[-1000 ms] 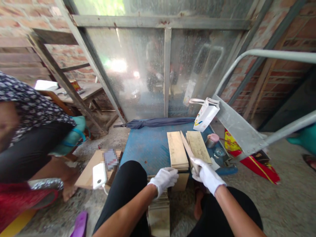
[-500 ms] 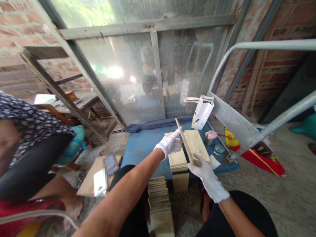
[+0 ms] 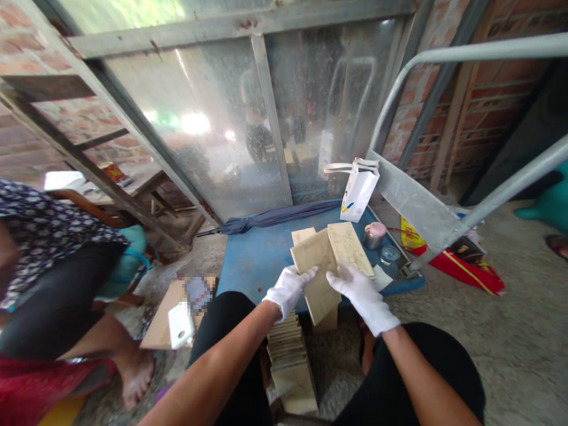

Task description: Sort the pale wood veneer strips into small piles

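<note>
A thin, pale wooden board (image 3: 316, 255) is tilted up over the blue platform (image 3: 251, 266), its broad face toward me. My left hand (image 3: 289, 291), in a white glove, is closed on its left edge, fingers over the face. My gloved right hand (image 3: 361, 296) grips the right edge, thumb in front and the other fingers partly hidden. Behind the held board shows a corner of a left stack of boards (image 3: 303, 235). Just right of it lies another stack of boards (image 3: 352, 247). Between my legs a row of similar boards (image 3: 290, 361) leans in line.
A folded dark umbrella (image 3: 279, 218) lies along the platform's back. On the right are a white paper bag (image 3: 360, 192), a pink-lidded jar (image 3: 374, 235) and a glass (image 3: 390, 255). A metal cart handle (image 3: 426, 56) rises there. A person (image 3: 57, 254) sits at left.
The board was seen nearly edge-on and has turned so its broad face shows. My left hand has come down and nearer, from pointing along the board to gripping its left edge.
</note>
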A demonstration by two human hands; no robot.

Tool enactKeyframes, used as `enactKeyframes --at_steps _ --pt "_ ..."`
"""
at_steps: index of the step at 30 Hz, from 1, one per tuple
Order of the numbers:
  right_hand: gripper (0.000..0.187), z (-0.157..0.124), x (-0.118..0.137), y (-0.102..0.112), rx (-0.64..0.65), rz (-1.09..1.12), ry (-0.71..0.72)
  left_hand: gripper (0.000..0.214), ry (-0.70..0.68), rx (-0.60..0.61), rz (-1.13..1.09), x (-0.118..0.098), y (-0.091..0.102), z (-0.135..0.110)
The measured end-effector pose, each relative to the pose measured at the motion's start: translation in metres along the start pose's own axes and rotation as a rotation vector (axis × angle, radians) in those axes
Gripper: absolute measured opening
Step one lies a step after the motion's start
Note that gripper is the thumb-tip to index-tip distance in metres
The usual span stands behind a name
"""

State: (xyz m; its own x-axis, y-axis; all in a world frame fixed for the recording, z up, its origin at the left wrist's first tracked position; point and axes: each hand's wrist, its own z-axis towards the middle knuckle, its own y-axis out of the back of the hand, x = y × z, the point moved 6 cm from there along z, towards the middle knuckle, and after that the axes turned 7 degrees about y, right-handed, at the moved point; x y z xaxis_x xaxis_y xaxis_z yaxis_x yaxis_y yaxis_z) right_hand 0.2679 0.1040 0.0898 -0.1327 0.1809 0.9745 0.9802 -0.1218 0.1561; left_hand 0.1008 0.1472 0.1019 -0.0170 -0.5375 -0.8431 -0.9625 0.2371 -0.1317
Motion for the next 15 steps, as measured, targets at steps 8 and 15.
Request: enactKeyframes --at_steps 8,15 --pt "0.084 0.002 0.009 0.013 -0.196 0.276 0.068 0.060 0.039 0.053 -0.022 0.039 -0.007 -0.017" --pt "0.117 -0.015 0.021 0.000 -0.177 -0.194 0.273 0.034 -0.083 -0.059 0.259 0.051 -0.003 -0.021"
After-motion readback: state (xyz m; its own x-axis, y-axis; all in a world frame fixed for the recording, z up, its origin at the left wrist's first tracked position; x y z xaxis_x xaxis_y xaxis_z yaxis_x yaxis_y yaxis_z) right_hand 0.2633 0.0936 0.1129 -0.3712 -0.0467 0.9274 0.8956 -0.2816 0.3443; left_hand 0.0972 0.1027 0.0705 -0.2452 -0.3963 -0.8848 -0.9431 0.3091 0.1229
